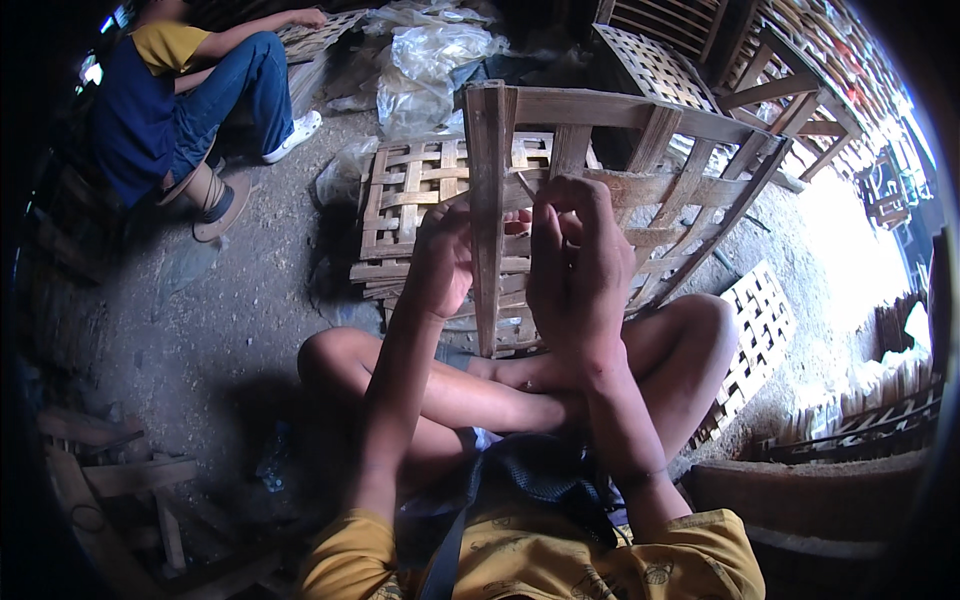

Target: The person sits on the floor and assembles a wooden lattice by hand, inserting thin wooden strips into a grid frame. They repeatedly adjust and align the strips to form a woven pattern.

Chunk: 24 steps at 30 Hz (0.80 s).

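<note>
A wooden frame with woven bamboo slats [655,187] stands upright between my crossed legs, its thick edge post [486,225] toward me. My left hand [445,262] is wrapped round the post from the left, and its fingers pass partly behind the wood. On the right of the post, my right hand [578,265] is closed, thumb and fingers pinched together near the slats. A thin dark sliver shows just above the right fingertips; whether they grip it is unclear. Behind the frame lies a stack of woven bamboo panels [413,187].
Another woven panel [752,335] lies beside my right knee. Crumpled clear plastic [430,65] is heaped beyond the stack. At the far left a person [160,110] sits on a low stool [220,200]. Wooden pieces [130,475] lie at lower left; slatted frames [790,90] stand far right.
</note>
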Available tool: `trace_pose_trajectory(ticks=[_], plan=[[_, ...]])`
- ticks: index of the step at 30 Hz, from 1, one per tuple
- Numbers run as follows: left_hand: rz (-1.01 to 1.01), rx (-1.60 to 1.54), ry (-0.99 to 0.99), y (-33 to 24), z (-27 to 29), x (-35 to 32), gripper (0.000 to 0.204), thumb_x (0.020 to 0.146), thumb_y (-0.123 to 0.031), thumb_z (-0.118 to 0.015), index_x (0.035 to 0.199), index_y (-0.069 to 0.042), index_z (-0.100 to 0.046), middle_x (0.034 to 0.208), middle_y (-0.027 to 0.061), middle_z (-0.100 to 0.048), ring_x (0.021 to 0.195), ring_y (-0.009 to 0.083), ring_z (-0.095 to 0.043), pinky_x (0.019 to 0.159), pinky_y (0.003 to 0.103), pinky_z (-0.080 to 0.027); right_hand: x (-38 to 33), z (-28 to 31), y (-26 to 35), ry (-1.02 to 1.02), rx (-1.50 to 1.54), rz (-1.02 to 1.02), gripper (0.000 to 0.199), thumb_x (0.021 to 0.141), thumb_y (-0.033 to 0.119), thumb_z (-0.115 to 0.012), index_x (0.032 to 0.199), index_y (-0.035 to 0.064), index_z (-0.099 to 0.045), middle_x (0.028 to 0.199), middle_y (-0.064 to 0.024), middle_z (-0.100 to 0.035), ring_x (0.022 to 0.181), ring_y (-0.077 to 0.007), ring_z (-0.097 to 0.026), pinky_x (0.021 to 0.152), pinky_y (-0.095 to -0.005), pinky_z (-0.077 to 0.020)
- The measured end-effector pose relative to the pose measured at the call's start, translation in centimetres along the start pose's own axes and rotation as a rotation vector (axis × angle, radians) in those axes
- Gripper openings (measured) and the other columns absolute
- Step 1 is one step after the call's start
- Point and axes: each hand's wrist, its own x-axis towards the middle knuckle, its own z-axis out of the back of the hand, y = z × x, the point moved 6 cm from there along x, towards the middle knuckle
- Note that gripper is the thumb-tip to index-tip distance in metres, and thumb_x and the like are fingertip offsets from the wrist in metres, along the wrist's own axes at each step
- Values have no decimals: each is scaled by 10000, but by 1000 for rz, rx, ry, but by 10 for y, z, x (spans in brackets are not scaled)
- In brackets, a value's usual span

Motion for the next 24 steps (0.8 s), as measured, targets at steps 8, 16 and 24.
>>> trace_pose_trajectory(ticks=[8,16,24], plan=[[-41,27,16,-12,-14,-5,418,974,-307,-595,1298,-45,-639,1127,52,-727,1027,150,-703,914,335,-555,25,1,7,-74,-115,178,157,955,-41,-653,1090,26,-697,897,-97,-719,618,-132,-675,562,-275,-514],[-197,92,-48,-9,-15,-6,471,1078,-416,-452,1124,7,-654,959,92,-694,979,193,-686,966,375,-508,37,7,1,244,-169,171,169,904,-51,-679,1038,48,-710,859,-92,-695,645,-182,-687,576,-321,-522],[-206,121,-26,-9,-20,-7,571,1122,-481,-353,1040,-3,-655,966,111,-686,990,217,-671,980,386,-494,54,24,9,337,-129,180,168,851,-51,-698,977,57,-726,760,-55,-640,577,-138,-590,535,-292,-454]])
